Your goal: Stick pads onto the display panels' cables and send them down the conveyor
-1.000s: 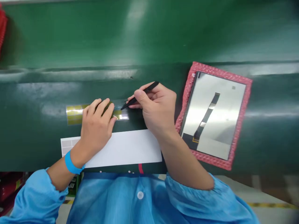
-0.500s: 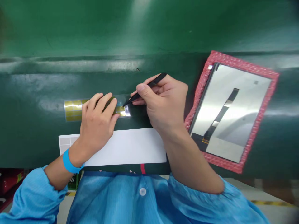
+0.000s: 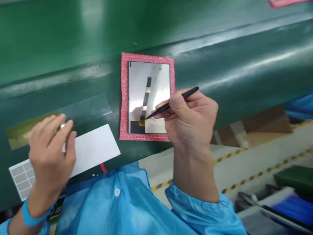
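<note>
- Black pointed tool (image 3: 174,101), clamped between thumb and forefinger of the right hand (image 3: 192,120), slanted with the tip low to the left and the tail up to the right.
- Tip set at the small gold connector (image 3: 142,123), touching it or just above it; too fine to tell which.
- Gold connector at the lower end of a dark flex cable (image 3: 147,93), itself laid up the middle of a shiny display panel (image 3: 160,83).
- Display panel flat, reflective face up, dark band along its near edge, squarely on a pink bubble-wrap pad (image 3: 124,98) with a pink margin showing all round.
- Pad resting on the near, darker part of the green conveyor belt (image 3: 73,32), close to its front edge.
- Right hand partly over the panel's near right corner, forearm coming up from a blue smock sleeve (image 3: 202,209).
- Left hand (image 3: 50,147) well apart to the left, blurred, fingers stretched loosely side by side and clasping nothing that shows.
- Under and beside those fingers: a white sheet (image 3: 95,147) with a grid of grey labels at its left end, and behind it a yellow tape strip (image 3: 26,125); contact with either unclear.
- Clear film strip (image 3: 85,106) on the belt between tape strip and pad.
- Blue wristband (image 3: 29,217) on the left wrist.
- Beyond the belt edge at right, floor with a yellow-and-black stripe (image 3: 244,182).
</note>
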### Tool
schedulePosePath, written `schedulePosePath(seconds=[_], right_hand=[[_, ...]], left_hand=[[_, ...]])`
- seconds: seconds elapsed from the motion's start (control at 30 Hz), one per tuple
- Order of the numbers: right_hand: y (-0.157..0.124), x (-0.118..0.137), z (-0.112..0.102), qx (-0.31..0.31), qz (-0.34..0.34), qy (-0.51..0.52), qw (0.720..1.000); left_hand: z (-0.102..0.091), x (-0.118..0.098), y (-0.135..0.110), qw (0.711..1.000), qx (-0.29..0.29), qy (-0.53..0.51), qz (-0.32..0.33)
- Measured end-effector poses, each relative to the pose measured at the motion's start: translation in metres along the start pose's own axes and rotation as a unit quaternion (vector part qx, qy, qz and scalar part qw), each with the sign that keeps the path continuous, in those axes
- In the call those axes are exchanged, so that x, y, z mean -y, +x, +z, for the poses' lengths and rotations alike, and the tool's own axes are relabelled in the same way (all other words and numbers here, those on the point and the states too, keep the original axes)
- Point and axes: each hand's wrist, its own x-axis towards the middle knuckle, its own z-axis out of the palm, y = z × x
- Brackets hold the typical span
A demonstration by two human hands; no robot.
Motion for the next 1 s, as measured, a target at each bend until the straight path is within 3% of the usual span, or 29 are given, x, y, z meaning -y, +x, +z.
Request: schedulePosePath(seconds=[0.07,0.13,0.23,0.37,1.0], right_hand=[[-0.008,-0.006,-0.019,-0.026,0.008,-0.016,1.000],[-0.015,-0.011,-0.024,-0.044,0.020,-0.014,0.999],[-0.021,-0.013,-0.017,-0.056,0.038,-0.003,0.998],[-0.022,-0.008,-0.011,-0.053,0.060,-0.009,0.997],[-0.028,0.011,-0.010,-0.077,0.064,-0.080,0.992]], left_hand=[[0.011,-0.041,0.002,0.998,0.005,-0.045,0.031],[0.032,-0.078,0.004,0.995,0.020,-0.084,0.052],[0.067,-0.109,0.008,0.993,0.034,-0.095,0.062],[0.086,-0.111,0.013,0.993,0.058,-0.075,0.062],[0.073,-0.113,0.021,0.990,0.097,-0.079,0.061]])
